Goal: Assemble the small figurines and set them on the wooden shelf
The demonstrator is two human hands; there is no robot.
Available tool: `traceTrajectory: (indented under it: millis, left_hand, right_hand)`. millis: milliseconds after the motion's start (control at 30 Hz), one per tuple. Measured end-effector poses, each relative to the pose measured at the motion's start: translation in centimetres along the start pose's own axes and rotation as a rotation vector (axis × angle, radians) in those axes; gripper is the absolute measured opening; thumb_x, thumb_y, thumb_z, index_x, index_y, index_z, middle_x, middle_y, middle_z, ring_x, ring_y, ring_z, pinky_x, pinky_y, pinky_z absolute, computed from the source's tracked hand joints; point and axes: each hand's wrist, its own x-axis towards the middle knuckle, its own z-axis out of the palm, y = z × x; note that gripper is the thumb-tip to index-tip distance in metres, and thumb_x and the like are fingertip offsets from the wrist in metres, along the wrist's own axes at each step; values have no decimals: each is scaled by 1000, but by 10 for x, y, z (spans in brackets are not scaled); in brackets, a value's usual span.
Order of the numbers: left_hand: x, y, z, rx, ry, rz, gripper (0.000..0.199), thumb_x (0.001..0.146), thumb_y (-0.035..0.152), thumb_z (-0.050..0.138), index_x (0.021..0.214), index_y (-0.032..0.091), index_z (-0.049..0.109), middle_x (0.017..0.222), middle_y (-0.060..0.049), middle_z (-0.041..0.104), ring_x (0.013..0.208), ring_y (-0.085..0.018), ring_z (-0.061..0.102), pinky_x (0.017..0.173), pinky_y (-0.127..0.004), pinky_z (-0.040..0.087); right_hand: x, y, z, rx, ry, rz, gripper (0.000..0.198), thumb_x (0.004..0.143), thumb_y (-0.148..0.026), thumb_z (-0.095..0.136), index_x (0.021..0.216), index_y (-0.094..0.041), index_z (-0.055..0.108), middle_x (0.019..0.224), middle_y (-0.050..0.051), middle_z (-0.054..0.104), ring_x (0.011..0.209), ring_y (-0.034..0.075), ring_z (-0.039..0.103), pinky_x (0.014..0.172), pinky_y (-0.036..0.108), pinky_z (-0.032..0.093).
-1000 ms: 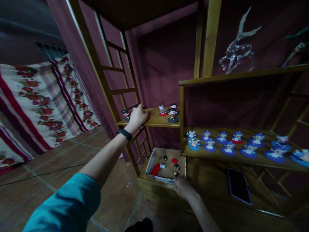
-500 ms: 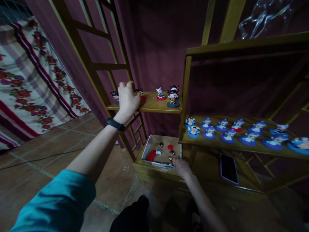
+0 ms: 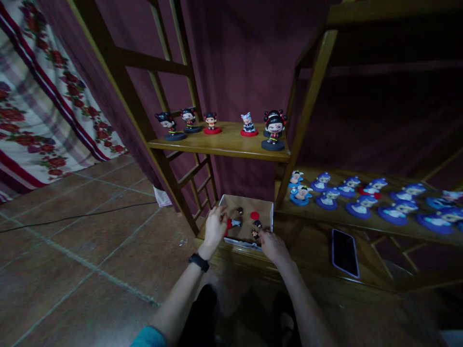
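My left hand (image 3: 216, 225) is over the left side of a shallow cardboard box (image 3: 265, 206), thumb and fingers apart, nothing seen in them. Beside its thumb lie red round bases (image 3: 229, 224), partly covered, and a small white-and-blue figurine piece (image 3: 236, 223). My right hand (image 3: 274, 246) bends its fingers over the box's front right corner. Its fingertips are at a small dark-haired figurine (image 3: 255, 234); whether they grip it or the box edge is hidden. Also in the box are a dark-haired piece (image 3: 258, 224), another dark piece (image 3: 240, 210) and a red disc (image 3: 254, 215).
Above, a wooden shelf (image 3: 224, 144) carries several black-haired figurines (image 3: 275, 127) and a pale one (image 3: 248, 123) on a red base. Several purple-based figurines (image 3: 328, 197) stand on the right shelf. A phone (image 3: 345, 253) lies on the bottom board. A cable (image 3: 90, 212) crosses the tiled floor.
My left hand has come down from the upper shelf to the box, revealing a black-haired figurine standing between two others. My right hand stays at the box's front right corner. The view has shifted.
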Motion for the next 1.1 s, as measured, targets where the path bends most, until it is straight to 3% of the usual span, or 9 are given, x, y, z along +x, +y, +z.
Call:
traceTrajectory:
  millis: [100,200,400,567,733,800,900,1000,1100]
  left_hand:
    - [4,-30,40,87,-209,-196,33,77,15,47,109,19,57,109,-10,60,100,-19,57,86,-27,43]
    - [12,-36,64,151,-331,-165,37,76,13,49,111,21,57,110,-10,59,102,-19,55,87,-28,42]
    - [16,-31,92,250,-395,-57,44,73,11,52,116,21,55,114,-13,58,108,-25,51,91,-33,39]
    - [19,-36,94,216,-390,-57,34,73,11,52,106,18,62,109,-15,60,108,-28,52,91,-37,39]
    - [20,-14,77,-345,-334,-339,28,77,23,55,104,17,61,100,-9,65,98,-22,59,84,-33,45]
    - [10,1,70,-738,-425,-447,25,77,25,58,100,16,61,93,-7,66,89,-19,62,79,-31,48]
    - [-10,17,62,-1204,-689,-609,25,68,23,69,91,15,61,85,-6,66,76,-14,64,73,-27,51]
    - [-22,21,60,-1357,-701,-732,25,64,18,74,83,12,60,74,-5,65,67,-12,64,67,-22,51]
    - [-21,20,61,-1423,-712,-752,23,64,15,73,83,10,60,73,-6,65,65,-12,63,64,-22,51]
  right_hand:
    - [3,-1,1,13,-4,-3,33,89,-21,27,104,-23,56,109,8,63,98,19,60,77,28,41]
    - [7,-2,2,22,-16,-2,32,89,-22,28,105,-24,56,110,7,63,98,19,60,77,28,41]
    - [13,-1,7,14,3,-9,30,88,-26,32,107,-23,55,111,7,62,100,20,58,80,29,40]
    - [12,1,7,23,-20,-13,30,88,-26,34,111,-23,53,111,6,61,103,19,56,85,27,38]
    - [16,0,0,163,110,60,33,87,-25,37,117,-23,48,118,7,57,104,18,56,85,27,39]
    - [21,0,1,324,163,85,36,86,-25,39,122,-23,44,118,6,57,102,17,56,85,27,40]
    - [28,3,7,692,190,37,41,83,-29,43,124,-22,42,115,6,59,96,15,58,83,27,44]
    - [31,7,16,994,159,-72,40,76,-33,52,115,-21,52,106,5,62,93,16,59,81,29,46]
    - [33,10,21,1113,155,-109,33,70,-33,60,100,-20,61,92,4,65,86,18,60,79,31,46]
